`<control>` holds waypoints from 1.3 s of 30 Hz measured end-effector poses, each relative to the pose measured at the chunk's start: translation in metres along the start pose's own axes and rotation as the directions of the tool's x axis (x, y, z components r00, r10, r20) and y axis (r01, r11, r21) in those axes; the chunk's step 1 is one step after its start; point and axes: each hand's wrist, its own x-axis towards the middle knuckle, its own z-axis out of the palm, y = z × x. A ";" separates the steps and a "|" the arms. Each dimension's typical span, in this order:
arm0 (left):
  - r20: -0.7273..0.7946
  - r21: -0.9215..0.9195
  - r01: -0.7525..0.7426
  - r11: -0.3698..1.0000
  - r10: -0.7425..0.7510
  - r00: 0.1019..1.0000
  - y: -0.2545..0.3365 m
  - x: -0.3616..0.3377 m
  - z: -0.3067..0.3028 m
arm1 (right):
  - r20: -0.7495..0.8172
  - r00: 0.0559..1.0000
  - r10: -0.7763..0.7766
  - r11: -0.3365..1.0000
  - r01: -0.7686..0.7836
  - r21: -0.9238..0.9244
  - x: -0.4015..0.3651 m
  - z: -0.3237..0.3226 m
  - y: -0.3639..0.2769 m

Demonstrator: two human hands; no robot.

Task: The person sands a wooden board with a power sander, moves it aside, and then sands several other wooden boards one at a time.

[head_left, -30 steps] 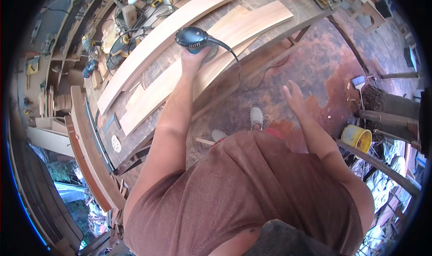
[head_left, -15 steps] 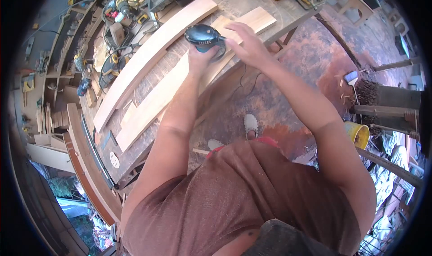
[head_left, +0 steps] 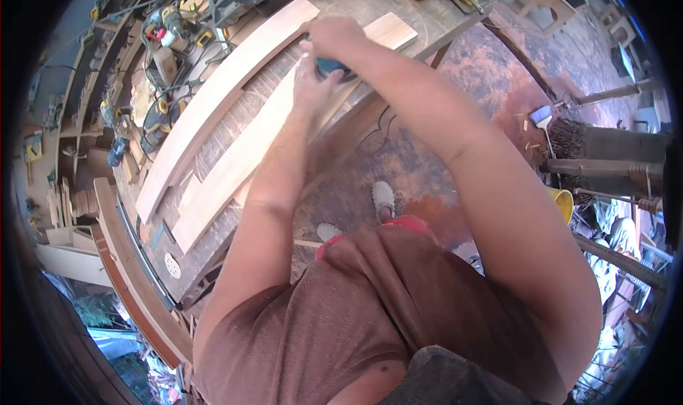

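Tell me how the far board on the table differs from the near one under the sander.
The far board lies deeper across the table; the near board is closer to the person. The far board shows almost whole, while the sander and left arm partly hide the near board. The far board looks more bowed than the near board. Both are pale wood.

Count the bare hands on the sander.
2. The left hand is at the near side of the sander; the right hand is over its top. Neither hand is hidden, though together they cover much of the sander.
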 end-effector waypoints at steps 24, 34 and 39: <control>-0.302 0.708 0.339 0.619 -0.169 0.938 -0.142 -0.146 -0.181 | -0.209 0.972 0.110 0.955 -0.162 -0.249 0.054 -0.026 0.184; -0.294 0.705 0.334 0.625 -0.170 0.940 -0.136 -0.146 -0.181 | -0.203 0.970 0.135 0.955 -0.181 -0.234 0.047 -0.023 0.170; -0.309 0.692 0.339 0.638 -0.162 0.937 -0.135 -0.147 -0.180 | -0.189 0.970 0.156 0.956 -0.196 -0.219 0.038 -0.028 0.155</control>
